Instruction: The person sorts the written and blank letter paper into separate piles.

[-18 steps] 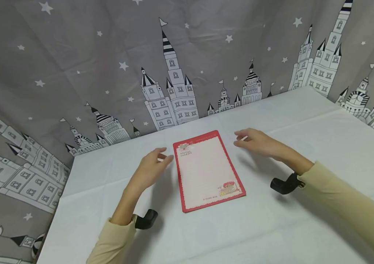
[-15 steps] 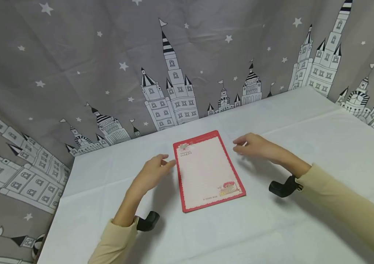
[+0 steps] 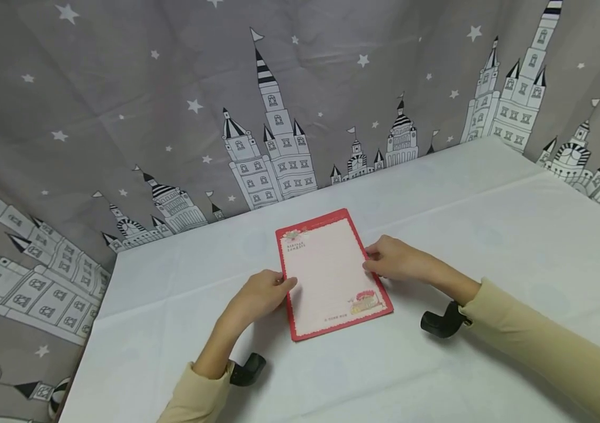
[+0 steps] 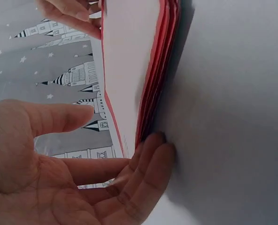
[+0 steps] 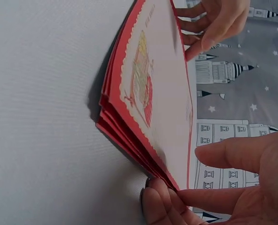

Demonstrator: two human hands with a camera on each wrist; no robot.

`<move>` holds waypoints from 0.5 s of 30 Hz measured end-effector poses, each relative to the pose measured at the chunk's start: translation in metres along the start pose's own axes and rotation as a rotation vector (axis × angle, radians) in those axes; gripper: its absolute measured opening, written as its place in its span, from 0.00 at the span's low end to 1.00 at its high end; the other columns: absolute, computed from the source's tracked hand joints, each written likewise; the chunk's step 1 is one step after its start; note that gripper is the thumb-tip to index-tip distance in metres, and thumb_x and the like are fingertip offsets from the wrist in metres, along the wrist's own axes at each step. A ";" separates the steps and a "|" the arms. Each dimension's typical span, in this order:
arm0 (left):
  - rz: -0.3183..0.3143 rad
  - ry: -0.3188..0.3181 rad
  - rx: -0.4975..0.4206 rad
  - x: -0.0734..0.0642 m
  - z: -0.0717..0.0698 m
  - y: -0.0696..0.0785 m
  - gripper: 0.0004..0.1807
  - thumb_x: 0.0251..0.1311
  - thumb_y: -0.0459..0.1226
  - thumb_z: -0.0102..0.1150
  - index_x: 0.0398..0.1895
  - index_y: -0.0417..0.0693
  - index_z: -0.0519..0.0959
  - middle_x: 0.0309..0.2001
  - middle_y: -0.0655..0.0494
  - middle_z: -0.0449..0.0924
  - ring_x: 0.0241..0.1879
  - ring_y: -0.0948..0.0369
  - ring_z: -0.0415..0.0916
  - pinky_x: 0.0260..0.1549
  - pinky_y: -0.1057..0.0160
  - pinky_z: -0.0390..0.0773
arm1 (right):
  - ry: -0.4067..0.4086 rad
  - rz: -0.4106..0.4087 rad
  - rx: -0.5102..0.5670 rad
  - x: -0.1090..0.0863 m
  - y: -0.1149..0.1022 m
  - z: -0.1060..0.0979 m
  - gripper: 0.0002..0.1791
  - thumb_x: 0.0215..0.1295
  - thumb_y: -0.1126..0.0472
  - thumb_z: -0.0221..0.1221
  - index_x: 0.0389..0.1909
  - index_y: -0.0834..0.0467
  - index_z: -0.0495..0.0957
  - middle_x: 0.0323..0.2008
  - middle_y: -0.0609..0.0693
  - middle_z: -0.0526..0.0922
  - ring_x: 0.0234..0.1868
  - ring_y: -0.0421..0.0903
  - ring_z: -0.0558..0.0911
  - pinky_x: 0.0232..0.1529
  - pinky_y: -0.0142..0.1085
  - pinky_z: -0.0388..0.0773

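Both left hand [image 3: 260,294] and right hand [image 3: 397,259], half-open, thumbs clear, touch opposite edges of the paper stack [image 3: 326,267], seemingly for balance.

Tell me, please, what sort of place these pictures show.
Probably an indoor tabletop recording spot; the wider room is hidden. A white-covered table, grey castle-print fabric behind it, and a black wrist camera on each arm suggest this.

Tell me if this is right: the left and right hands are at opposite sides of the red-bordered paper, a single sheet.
Not quite: the paper is not a single sheet; the right wrist view shows several layers along its edge. The left hand and right hand are at opposite sides.
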State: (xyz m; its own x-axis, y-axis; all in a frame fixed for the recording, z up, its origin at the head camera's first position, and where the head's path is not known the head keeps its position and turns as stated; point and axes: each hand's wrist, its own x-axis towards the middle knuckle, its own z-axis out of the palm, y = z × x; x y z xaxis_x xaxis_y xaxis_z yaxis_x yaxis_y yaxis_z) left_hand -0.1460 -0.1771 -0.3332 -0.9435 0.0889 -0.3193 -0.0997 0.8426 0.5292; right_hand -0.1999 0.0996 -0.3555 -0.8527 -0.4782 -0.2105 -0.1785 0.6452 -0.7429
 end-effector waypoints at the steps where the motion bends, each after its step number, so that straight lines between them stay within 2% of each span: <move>1: 0.002 0.004 0.009 -0.001 0.001 0.001 0.18 0.74 0.44 0.57 0.28 0.42 0.76 0.22 0.51 0.69 0.25 0.58 0.66 0.29 0.62 0.66 | 0.006 -0.004 -0.004 -0.001 -0.001 0.000 0.26 0.72 0.64 0.60 0.65 0.77 0.73 0.25 0.52 0.72 0.21 0.42 0.66 0.24 0.30 0.64; 7: 0.028 0.021 0.063 0.000 0.005 0.008 0.16 0.73 0.44 0.59 0.33 0.41 0.76 0.24 0.50 0.68 0.25 0.58 0.64 0.28 0.62 0.64 | 0.033 0.009 -0.006 -0.002 -0.001 0.000 0.28 0.72 0.65 0.59 0.65 0.79 0.71 0.34 0.58 0.71 0.24 0.44 0.67 0.25 0.31 0.63; 9: 0.027 0.027 0.094 0.001 0.007 0.009 0.16 0.73 0.45 0.60 0.38 0.38 0.78 0.27 0.48 0.70 0.28 0.57 0.66 0.29 0.61 0.67 | 0.035 0.015 -0.002 -0.002 -0.001 0.001 0.27 0.71 0.65 0.59 0.64 0.80 0.72 0.35 0.59 0.71 0.24 0.44 0.67 0.25 0.31 0.63; 12: 0.013 0.039 0.151 0.000 0.008 0.010 0.23 0.73 0.46 0.60 0.56 0.33 0.79 0.41 0.43 0.77 0.39 0.53 0.73 0.37 0.56 0.75 | 0.033 0.023 -0.006 -0.002 -0.002 0.002 0.27 0.71 0.65 0.60 0.64 0.80 0.72 0.35 0.59 0.71 0.26 0.45 0.68 0.26 0.31 0.64; 14: 0.009 0.049 0.181 0.000 0.010 0.011 0.31 0.72 0.46 0.60 0.68 0.32 0.74 0.50 0.39 0.77 0.47 0.50 0.73 0.42 0.52 0.78 | 0.037 0.034 -0.017 -0.003 -0.002 0.003 0.28 0.72 0.64 0.61 0.64 0.81 0.71 0.38 0.60 0.72 0.31 0.47 0.71 0.28 0.31 0.67; 15: 0.011 0.057 0.193 -0.001 0.010 0.011 0.32 0.72 0.46 0.61 0.70 0.32 0.72 0.53 0.38 0.76 0.49 0.49 0.73 0.44 0.51 0.79 | 0.041 0.040 -0.022 -0.003 -0.002 0.003 0.29 0.72 0.64 0.61 0.65 0.81 0.69 0.40 0.60 0.72 0.34 0.48 0.71 0.30 0.32 0.68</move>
State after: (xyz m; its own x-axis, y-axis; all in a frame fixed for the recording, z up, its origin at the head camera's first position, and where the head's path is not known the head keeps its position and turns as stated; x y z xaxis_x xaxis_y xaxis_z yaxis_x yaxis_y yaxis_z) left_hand -0.1434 -0.1626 -0.3353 -0.9611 0.0728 -0.2663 -0.0321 0.9286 0.3697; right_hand -0.1950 0.0979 -0.3549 -0.8788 -0.4271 -0.2127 -0.1546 0.6766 -0.7199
